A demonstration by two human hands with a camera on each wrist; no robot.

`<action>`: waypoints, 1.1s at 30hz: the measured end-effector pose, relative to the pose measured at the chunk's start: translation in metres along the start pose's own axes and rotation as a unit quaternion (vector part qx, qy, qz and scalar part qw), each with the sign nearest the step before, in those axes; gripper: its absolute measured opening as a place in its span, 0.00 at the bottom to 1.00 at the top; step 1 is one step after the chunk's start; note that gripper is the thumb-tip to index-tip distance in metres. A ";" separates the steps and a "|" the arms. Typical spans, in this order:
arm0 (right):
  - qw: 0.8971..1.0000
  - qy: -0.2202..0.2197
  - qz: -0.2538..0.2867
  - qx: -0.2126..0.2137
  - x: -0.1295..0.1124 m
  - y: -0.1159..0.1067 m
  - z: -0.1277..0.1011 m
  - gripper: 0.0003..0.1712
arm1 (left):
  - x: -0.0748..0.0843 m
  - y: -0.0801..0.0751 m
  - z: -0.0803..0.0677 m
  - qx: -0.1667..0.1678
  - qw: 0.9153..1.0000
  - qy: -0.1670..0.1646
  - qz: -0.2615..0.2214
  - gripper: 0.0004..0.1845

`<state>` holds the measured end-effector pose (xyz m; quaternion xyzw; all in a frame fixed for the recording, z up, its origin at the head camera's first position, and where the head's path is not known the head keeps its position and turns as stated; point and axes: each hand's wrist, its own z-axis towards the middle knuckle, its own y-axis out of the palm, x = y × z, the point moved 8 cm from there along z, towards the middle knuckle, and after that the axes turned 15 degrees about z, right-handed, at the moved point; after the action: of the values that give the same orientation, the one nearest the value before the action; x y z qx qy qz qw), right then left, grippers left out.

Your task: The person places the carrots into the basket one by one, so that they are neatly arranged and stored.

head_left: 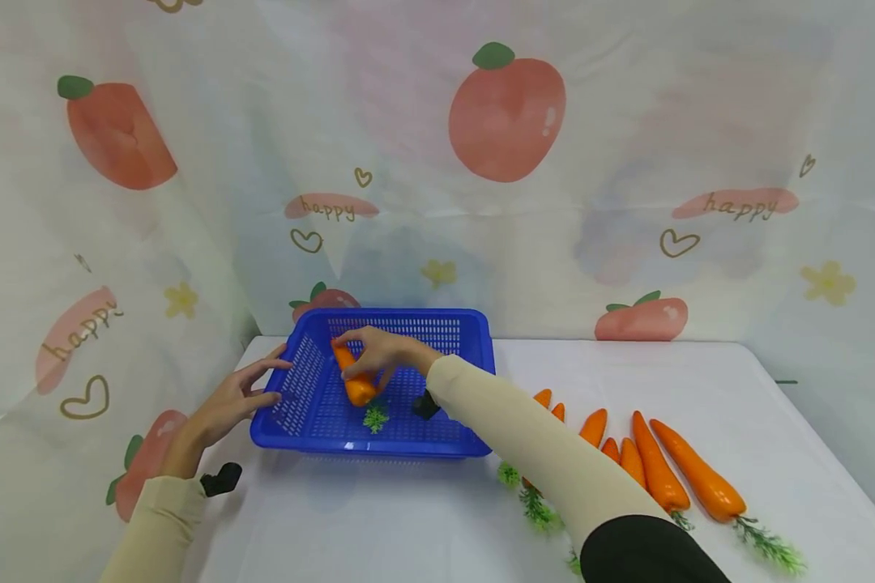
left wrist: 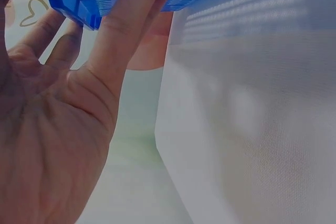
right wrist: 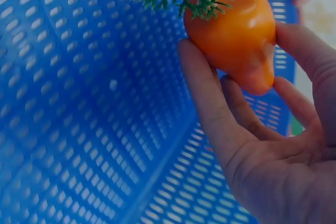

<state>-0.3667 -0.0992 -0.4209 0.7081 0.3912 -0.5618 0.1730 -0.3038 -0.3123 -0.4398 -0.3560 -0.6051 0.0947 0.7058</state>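
Backdrop cloth (head_left: 627, 121): pale, printed with peaches, hearts and the word "happy"; hangs behind and to the left of the table.

Table (head_left: 408, 526): white top, carrying everything below.

Basket (head_left: 474, 348): blue perforated plastic, rectangular, standing on the table left of centre.

Row of carrots (head_left: 656, 465): several orange carrots with green tops, lying side by side on the table right of the basket, partly hidden behind the right sleeve.

Right hand (head_left: 379, 352): reaches over the basket from the right; fingers (right wrist: 210, 108) and thumb curl round a carrot and grip it.

Left hand (head_left: 236, 397): at the basket's left wall, fingers (left wrist: 128, 24) straight and spread, the tips resting against the blue rim.

Carrot (head_left: 356, 380): orange, held inside the basket above its floor, thick end toward the near wall, pointed end under the fingers. Its leafy top (head_left: 375, 418) hangs just over the basket floor; whether it touches cannot be told.

Black wrist cameras: one by the left cuff (head_left: 221, 478), one under the right wrist inside the basket (head_left: 425, 405).
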 end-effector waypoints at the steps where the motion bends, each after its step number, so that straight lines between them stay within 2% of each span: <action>1: 1.000 0.003 0.001 0.002 0.003 0.002 0.003 0.39 | 0.000 0.000 0.000 0.000 1.000 -0.001 -0.001 0.28; 12: 0.998 0.033 0.012 0.046 0.022 0.020 0.027 0.39 | -0.002 0.001 0.001 -0.003 1.000 -0.003 -0.007 0.29; 25: 0.992 0.034 0.055 0.104 0.024 0.032 0.040 0.39 | 0.003 0.003 0.000 -0.009 1.000 0.009 -0.021 0.28; 33: 0.991 0.035 0.064 0.113 0.023 0.036 0.043 0.40 | 0.001 0.001 0.000 -0.005 1.000 0.007 -0.018 0.28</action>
<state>-0.3672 -0.1432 -0.4625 0.7664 0.2846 -0.5646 0.1136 -0.3034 -0.3110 -0.4395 -0.3488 -0.6073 0.0763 0.7097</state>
